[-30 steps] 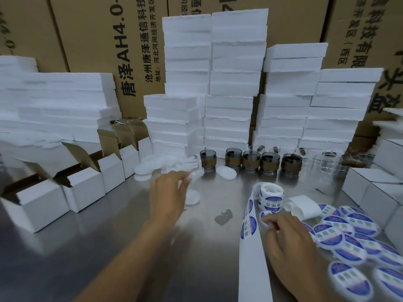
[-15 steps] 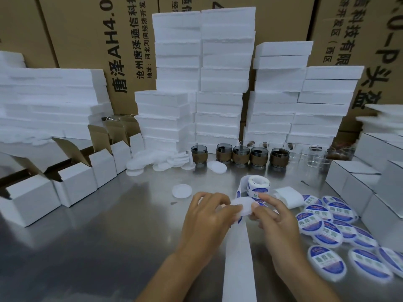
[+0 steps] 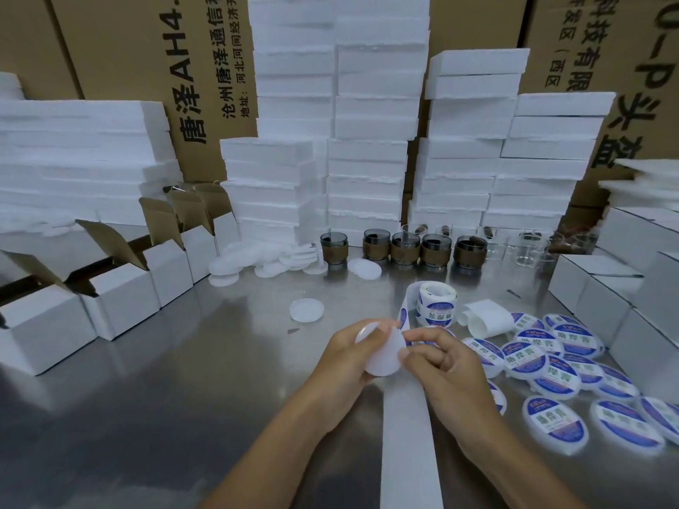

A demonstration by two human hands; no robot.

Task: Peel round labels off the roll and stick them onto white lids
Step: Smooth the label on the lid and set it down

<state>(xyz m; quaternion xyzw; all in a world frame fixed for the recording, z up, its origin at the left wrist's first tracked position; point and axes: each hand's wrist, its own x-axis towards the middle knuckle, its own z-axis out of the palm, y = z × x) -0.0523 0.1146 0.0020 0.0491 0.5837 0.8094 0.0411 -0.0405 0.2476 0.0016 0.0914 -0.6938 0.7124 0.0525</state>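
**Two hands on one lid**

Head view: both hands meet over the steel table [image 3: 147, 398], near its middle. The left hand [image 3: 349, 358] grips a plain white lid [image 3: 384, 356], fingers curled round its far and left rim, and holds it tilted above the table. The right hand [image 3: 446, 365] has its fingers curled, with thumb and forefinger pinching the lid's right edge. Whether a label sits under those fingertips cannot be told.

The roll [image 3: 437, 303] stands on the table just beyond the hands, blue-and-white labels showing on its outer turn. Its bare white strip [image 3: 408, 435] runs from the roll under the hands to the near edge. A curl of paper [image 3: 488, 319] lies beside the roll.

Right of the hands, many labelled lids [image 3: 525, 360] lie overlapping. One loose lid [image 3: 306, 310] lies apart to the left of the roll. Further back are a heap of blank lids [image 3: 257, 257], a row of brown-banded jars [image 3: 404, 247] and clear glasses [image 3: 532, 247].

Open boxes [image 3: 121, 288] line the left side. Foam slabs [image 3: 367, 141] are stacked in front of printed cartons [image 3: 128, 67].
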